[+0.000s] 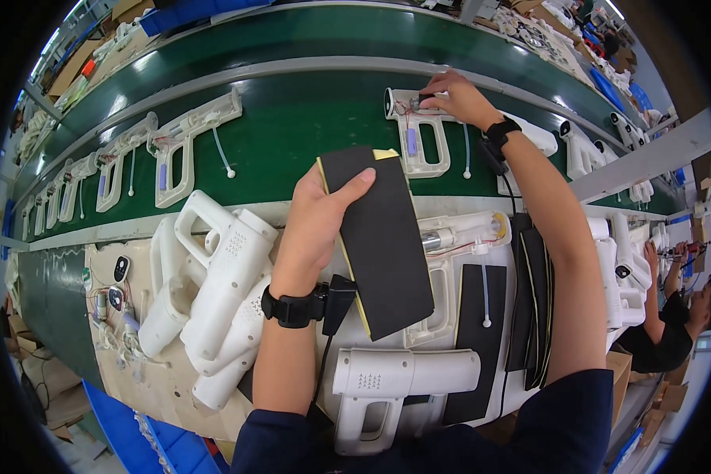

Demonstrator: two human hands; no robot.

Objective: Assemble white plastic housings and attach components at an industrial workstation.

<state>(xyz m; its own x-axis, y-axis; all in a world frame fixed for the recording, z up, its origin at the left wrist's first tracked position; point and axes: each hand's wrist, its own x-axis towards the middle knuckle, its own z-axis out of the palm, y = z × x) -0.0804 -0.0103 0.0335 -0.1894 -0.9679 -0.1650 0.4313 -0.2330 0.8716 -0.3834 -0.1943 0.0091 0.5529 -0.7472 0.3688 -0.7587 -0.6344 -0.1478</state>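
My left hand (312,221) grips a black foam sheet (385,245) with yellow backing at its edges, thumb on top, above the work table. A small yellow flap (385,154) sticks up at the sheet's far edge. Beyond it, my right hand (457,96) reaches to an open white gun-shaped housing half (441,150) on the green belt. Its fingers are closed on a small dark piece (426,99), beside a metallic part in the housing's barrel. Wires, a purple cylindrical cell (411,142) and a thin white tube (467,154) show in or by that housing.
More housing halves (174,154) line the green belt (292,130). White closed shells (229,261) pile at left beside small wired parts (118,296). Another shell (407,371) lies nearest me. Black foam strips (478,340) lie on the table, right of an open housing. A co-worker (671,324) sits at right.
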